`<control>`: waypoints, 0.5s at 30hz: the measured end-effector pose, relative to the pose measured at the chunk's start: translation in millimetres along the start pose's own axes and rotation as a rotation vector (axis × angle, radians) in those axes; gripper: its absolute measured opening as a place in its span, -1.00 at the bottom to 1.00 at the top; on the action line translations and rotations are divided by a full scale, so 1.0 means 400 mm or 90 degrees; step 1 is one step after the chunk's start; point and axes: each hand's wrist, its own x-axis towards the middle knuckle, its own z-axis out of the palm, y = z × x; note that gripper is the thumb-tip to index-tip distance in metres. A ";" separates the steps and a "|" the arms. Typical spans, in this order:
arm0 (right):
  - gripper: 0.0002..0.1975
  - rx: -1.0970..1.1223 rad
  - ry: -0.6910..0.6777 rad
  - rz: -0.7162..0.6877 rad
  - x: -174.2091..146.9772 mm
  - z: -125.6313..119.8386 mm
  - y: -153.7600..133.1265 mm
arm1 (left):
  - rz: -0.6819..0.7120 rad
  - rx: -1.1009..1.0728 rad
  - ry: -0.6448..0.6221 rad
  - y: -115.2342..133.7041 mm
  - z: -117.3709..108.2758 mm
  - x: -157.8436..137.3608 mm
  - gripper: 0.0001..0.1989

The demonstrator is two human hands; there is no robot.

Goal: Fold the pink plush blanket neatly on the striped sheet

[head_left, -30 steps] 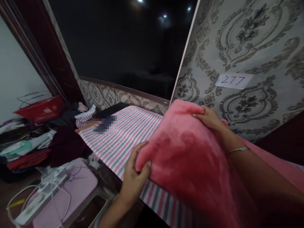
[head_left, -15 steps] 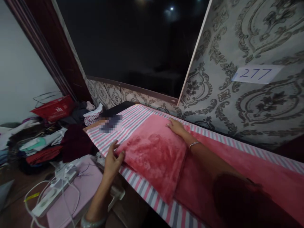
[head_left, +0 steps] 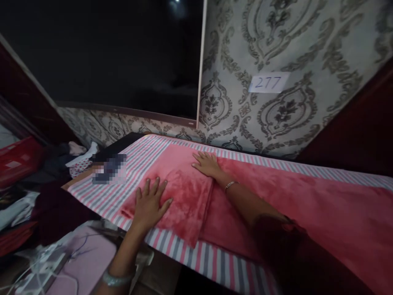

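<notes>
A long pink plush blanket (head_left: 187, 205) lies on a striped cloth (head_left: 129, 172) of pink, grey and white. Its left end is folded back over itself, making a thicker panel. My left hand (head_left: 149, 205) rests flat with fingers spread on the near-left part of that panel. Toward the far right corner of the fold, my right hand (head_left: 206, 164) also lies flat with fingers apart. From there the single lower layer of the blanket runs off to the right, partly behind my right forearm.
A large dark TV screen (head_left: 123, 57) is on the patterned wall behind. Clothes (head_left: 52, 205) are heaped at the left beside a red bag (head_left: 21, 159). A white power strip (head_left: 46, 270) with cables lies on a pink box (head_left: 89, 254) at lower left. A blurred-out item sits on the cloth.
The view has turned to the right. My left hand has gone from curling at the fold's left edge to lying flat on top; my right hand has spread its fingers on the fold.
</notes>
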 end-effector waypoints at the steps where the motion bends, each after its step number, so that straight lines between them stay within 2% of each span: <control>1: -0.34 0.004 -0.003 0.004 -0.003 -0.006 0.006 | 0.002 0.010 -0.003 -0.002 -0.002 0.001 -0.35; 4: -0.39 0.018 -0.007 0.032 -0.034 -0.022 0.044 | 0.002 0.036 -0.010 -0.002 -0.011 0.004 -0.35; 7: -0.41 0.025 0.010 0.075 -0.113 -0.031 0.120 | -0.002 0.051 -0.010 0.001 -0.015 0.008 -0.35; 12: -0.43 -0.012 0.056 0.156 -0.325 -0.042 0.303 | -0.011 0.041 -0.049 -0.002 -0.032 0.027 -0.32; 15: -0.46 -0.020 0.097 0.213 -0.478 -0.054 0.405 | 0.019 0.035 -0.060 0.018 -0.058 0.059 -0.33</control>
